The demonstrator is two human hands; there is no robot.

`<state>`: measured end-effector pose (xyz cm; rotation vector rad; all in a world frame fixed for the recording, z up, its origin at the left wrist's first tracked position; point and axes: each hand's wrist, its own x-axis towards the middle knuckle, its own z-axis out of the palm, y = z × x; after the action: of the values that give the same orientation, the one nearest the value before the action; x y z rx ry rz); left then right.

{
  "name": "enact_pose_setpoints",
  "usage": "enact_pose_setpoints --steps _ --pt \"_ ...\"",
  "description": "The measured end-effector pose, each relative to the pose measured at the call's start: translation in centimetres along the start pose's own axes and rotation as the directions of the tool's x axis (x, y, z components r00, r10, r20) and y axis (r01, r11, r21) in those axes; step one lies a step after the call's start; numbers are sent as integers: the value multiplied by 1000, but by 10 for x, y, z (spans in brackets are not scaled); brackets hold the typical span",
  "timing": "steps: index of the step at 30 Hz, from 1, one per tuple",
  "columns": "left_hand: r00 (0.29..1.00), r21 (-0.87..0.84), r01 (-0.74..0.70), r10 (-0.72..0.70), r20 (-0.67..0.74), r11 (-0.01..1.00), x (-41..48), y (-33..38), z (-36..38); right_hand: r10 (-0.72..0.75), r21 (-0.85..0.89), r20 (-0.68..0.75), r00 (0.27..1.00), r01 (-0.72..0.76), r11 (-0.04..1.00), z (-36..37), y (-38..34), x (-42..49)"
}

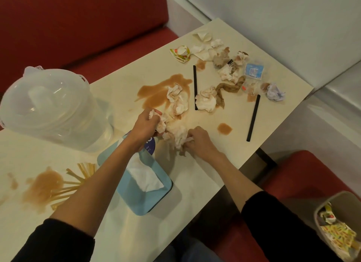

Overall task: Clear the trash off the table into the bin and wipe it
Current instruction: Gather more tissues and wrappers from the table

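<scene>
— What is held over the counter (205, 175)?
— A stained wad of tissues (176, 133) is held from both sides. The left grip (143, 127) is curled round its upper end; its lower edge is pinched by the right grip (199, 141).
— And around it?
— A brown spill (156, 93) is seen just beyond, with a black straw (195, 85) laid beside it. A bin (340, 199) holding wrappers is set off the counter, lower right.
</scene>
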<state>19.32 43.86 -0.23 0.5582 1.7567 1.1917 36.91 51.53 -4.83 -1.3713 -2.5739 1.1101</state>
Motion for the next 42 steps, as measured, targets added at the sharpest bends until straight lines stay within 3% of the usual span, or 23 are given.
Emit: enact_pose_setpoints --steps 4,8,13,17,25,28,30,33,35,42 --pt "1000 14 5 -5 9 1000 -1 1 3 121 291 -110 987 -85 953 -27 2 -5" --pt "1000 23 -2 1 22 1000 -2 3 6 208 486 -108 972 -131 864 -48 1 -9" --pt "1000 38 2 -4 29 999 -2 5 8 303 699 -93 948 -154 698 -60 2 -6" --pt "999 36 -2 1 40 999 -3 7 7 296 831 -31 955 -139 538 -59 -3 -2" --pt "999 1 -27 27 -19 1000 3 11 -5 399 807 -41 916 -206 554 -43 -32 11" --pt "997 51 -46 49 -55 998 5 12 -12 462 837 9 887 -259 481 -38 -41 18" --pt "996 61 -62 66 -68 996 5 12 -16 445 851 47 894 -269 451 -37 -46 22" --pt "995 96 -71 78 -66 993 6 12 -21 382 802 111 918 -310 511 -40 -57 21" --pt "996 100 -71 77 -51 992 6 13 -23 353 807 146 924 -318 497 -42 -62 22" --pt "992 139 -122 118 38 983 5 26 -8 350 893 68 934 -213 395 -52 -56 16"
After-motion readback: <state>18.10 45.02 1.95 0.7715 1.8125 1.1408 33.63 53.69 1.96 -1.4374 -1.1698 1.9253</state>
